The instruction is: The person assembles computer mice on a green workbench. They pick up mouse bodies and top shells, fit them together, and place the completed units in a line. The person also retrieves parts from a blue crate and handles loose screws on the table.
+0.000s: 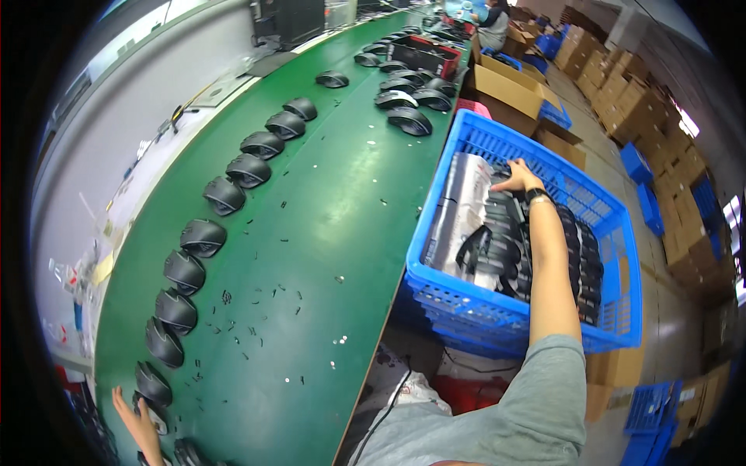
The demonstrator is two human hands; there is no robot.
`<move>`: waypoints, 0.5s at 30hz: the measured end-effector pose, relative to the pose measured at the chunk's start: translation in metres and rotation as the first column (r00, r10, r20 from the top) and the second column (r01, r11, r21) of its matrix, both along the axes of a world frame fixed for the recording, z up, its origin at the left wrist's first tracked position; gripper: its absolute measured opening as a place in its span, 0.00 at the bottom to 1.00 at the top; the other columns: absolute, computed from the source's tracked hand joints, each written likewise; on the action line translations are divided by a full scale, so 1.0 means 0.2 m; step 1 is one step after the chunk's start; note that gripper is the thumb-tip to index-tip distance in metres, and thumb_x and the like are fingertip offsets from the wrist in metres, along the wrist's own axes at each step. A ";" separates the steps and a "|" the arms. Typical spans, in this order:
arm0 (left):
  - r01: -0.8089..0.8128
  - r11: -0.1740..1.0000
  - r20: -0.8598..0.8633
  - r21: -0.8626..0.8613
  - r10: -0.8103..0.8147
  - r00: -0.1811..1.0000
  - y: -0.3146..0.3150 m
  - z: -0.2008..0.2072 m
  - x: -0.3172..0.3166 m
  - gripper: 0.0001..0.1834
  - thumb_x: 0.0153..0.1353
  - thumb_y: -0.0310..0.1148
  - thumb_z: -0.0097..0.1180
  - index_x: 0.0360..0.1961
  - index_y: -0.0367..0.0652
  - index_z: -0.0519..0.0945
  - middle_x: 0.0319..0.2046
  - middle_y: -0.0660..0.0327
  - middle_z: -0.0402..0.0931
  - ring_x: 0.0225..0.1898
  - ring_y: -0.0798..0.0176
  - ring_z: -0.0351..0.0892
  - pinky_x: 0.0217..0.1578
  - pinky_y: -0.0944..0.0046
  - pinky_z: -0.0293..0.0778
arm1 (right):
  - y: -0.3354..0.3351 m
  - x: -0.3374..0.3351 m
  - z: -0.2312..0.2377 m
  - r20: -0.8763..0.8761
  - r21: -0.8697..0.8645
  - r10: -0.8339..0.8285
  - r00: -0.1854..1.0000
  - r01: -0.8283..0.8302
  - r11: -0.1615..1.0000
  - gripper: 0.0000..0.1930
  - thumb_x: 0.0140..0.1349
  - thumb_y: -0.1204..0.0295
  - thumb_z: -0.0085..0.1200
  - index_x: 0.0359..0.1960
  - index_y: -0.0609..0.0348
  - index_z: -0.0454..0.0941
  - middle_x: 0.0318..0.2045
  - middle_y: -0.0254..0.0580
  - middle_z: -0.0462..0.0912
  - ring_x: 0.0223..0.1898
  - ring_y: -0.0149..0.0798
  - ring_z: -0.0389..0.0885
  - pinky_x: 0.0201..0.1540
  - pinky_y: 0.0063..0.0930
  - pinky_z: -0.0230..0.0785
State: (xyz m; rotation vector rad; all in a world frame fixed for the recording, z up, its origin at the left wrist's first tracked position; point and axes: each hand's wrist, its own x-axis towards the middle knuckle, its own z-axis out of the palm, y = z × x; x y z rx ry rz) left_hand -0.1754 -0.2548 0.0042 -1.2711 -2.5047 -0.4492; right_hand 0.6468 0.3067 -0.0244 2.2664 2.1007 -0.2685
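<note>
Right arm [550, 248] stretched forward over the blue crate [454, 291], the right hand [515, 179] bends leftward at the wrist, thumb parted from fingers, at the black mice [501, 252] packed inside; whether it grips one I cannot tell. Well left of the crate, the left hand [138, 419] points forward, fingers apart, by a mouse [158, 417] on the green table [311, 256]; its hold is unclear.

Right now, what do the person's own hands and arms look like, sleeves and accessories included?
The right hand is ungloved, with a dark band around the wrist. A short, grey-green sleeve leaves that forearm uncovered. The left hand is ungloved too; its sleeve is out of view.
</note>
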 end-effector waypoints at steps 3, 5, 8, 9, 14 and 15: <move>0.000 1.000 -0.079 -0.027 -0.003 0.997 -0.16 0.05 0.02 0.26 0.59 0.25 0.47 0.59 0.35 0.60 0.61 0.50 0.57 0.61 0.51 0.57 0.60 0.58 0.53 | 0.04 -0.03 -0.03 -0.002 -0.023 -0.047 0.999 0.047 0.999 0.63 0.22 0.37 0.68 0.60 0.69 0.59 0.59 0.64 0.51 0.62 0.59 0.54 0.64 0.37 0.51; -0.087 0.994 -0.025 -0.060 0.086 0.996 -0.01 0.24 0.39 0.30 0.58 0.37 0.54 0.58 0.33 0.62 0.58 0.44 0.60 0.59 0.45 0.60 0.59 0.53 0.56 | 0.02 -0.07 -0.01 -0.004 0.009 -0.015 1.000 0.015 1.000 0.62 0.22 0.37 0.68 0.58 0.71 0.61 0.58 0.64 0.52 0.61 0.59 0.55 0.63 0.38 0.53; -0.058 0.996 -0.129 -0.074 0.048 0.991 0.05 0.28 0.54 0.32 0.58 0.43 0.56 0.56 0.32 0.64 0.55 0.42 0.63 0.56 0.42 0.62 0.57 0.50 0.59 | -0.02 0.01 -0.06 0.005 0.067 0.010 1.000 -0.010 0.998 0.59 0.25 0.37 0.67 0.53 0.75 0.64 0.53 0.63 0.60 0.58 0.57 0.61 0.61 0.38 0.57; -0.050 0.996 -0.143 -0.069 0.040 0.989 0.06 0.28 0.54 0.32 0.58 0.43 0.56 0.56 0.31 0.64 0.55 0.42 0.63 0.56 0.42 0.63 0.57 0.50 0.60 | -0.03 0.02 -0.06 -0.011 0.052 -0.011 1.000 0.012 0.999 0.58 0.26 0.37 0.67 0.52 0.76 0.64 0.51 0.62 0.62 0.56 0.56 0.63 0.60 0.38 0.57; -0.044 0.999 -0.159 -0.014 0.041 0.986 0.08 0.32 0.66 0.31 0.57 0.41 0.58 0.54 0.31 0.66 0.55 0.42 0.63 0.55 0.42 0.64 0.56 0.50 0.61 | -0.20 -0.09 0.00 -0.040 0.089 0.127 0.991 -0.124 0.988 0.49 0.32 0.39 0.66 0.46 0.74 0.69 0.44 0.55 0.66 0.50 0.52 0.68 0.58 0.37 0.60; -0.032 0.999 -0.175 0.005 0.033 0.984 0.08 0.33 0.68 0.30 0.56 0.41 0.59 0.54 0.30 0.67 0.55 0.42 0.64 0.55 0.42 0.65 0.56 0.50 0.61 | -0.25 -0.09 -0.02 -0.082 0.208 0.186 0.979 -0.166 0.964 0.46 0.35 0.42 0.66 0.47 0.73 0.68 0.44 0.53 0.65 0.51 0.51 0.68 0.56 0.36 0.61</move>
